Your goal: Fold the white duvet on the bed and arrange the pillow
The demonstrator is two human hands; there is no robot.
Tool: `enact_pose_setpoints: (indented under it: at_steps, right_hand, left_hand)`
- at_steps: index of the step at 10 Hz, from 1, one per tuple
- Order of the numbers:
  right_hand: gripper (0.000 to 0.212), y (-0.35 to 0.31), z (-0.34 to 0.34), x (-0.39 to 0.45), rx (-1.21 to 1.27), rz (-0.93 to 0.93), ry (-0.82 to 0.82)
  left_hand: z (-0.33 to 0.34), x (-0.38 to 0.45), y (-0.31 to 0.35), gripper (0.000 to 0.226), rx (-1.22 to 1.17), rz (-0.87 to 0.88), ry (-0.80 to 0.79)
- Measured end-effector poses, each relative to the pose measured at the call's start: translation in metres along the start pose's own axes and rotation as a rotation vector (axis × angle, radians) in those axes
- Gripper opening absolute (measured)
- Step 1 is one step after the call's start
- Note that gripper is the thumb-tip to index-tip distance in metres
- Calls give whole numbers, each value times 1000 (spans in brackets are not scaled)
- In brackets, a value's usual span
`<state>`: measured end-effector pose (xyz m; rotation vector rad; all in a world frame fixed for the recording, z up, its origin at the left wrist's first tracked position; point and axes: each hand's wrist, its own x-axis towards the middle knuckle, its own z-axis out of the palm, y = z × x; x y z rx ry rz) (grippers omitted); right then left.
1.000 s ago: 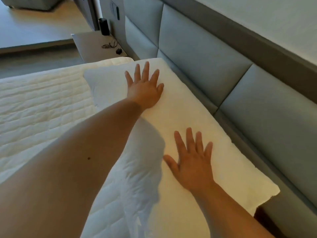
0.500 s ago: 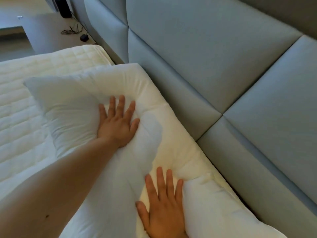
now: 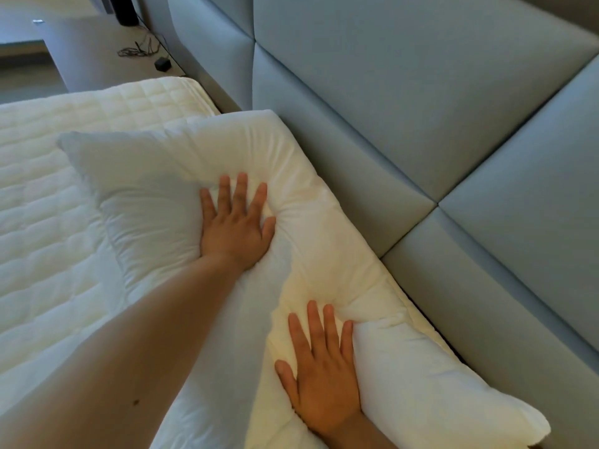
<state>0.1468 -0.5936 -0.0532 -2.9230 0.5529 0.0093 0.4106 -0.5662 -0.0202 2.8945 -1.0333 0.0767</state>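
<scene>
Pressing into the white pillow [image 3: 155, 176], left hand [image 3: 235, 226] and right hand [image 3: 319, 372] flat, fingers spread, grip released.

White pillow [image 3: 155, 176] lies lengthwise along headboard at bed's head, dented in two spots, ends puffed; quilted white duvet [image 3: 48, 254] flat beside/under it.

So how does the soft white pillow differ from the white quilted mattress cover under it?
The soft white pillow is smooth, while the white quilted mattress cover is stitched in squares. The pillow is puffy and dented under the left hand and right hand; the cover lies flat. The pillow sits against the grey padded headboard; the cover spreads away from it. Both are white.
</scene>
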Motion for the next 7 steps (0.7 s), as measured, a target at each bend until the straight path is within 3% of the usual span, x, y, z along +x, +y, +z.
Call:
enact_pose_setpoints:
  at_steps: [2, 4, 5, 7]
  right_hand:
    - [65, 2, -26, -10, -24, -2, -54]
    - [68, -9, -100, -28, -55, 33, -69]
    - [78, -18, -150, -40, -62, 8, -42]
    - [68, -59, -223, -77, -51, 39, -19]
  left_hand:
    - [-43, -12, -2, 68, 19, -25, -103]
    - [-137, -46, -19, 68, -57, 13, -229]
    - [-172, -90, -33, 68, -33, 14, -292]
    - [-221, -199, -57, 71, -58, -16, -349]
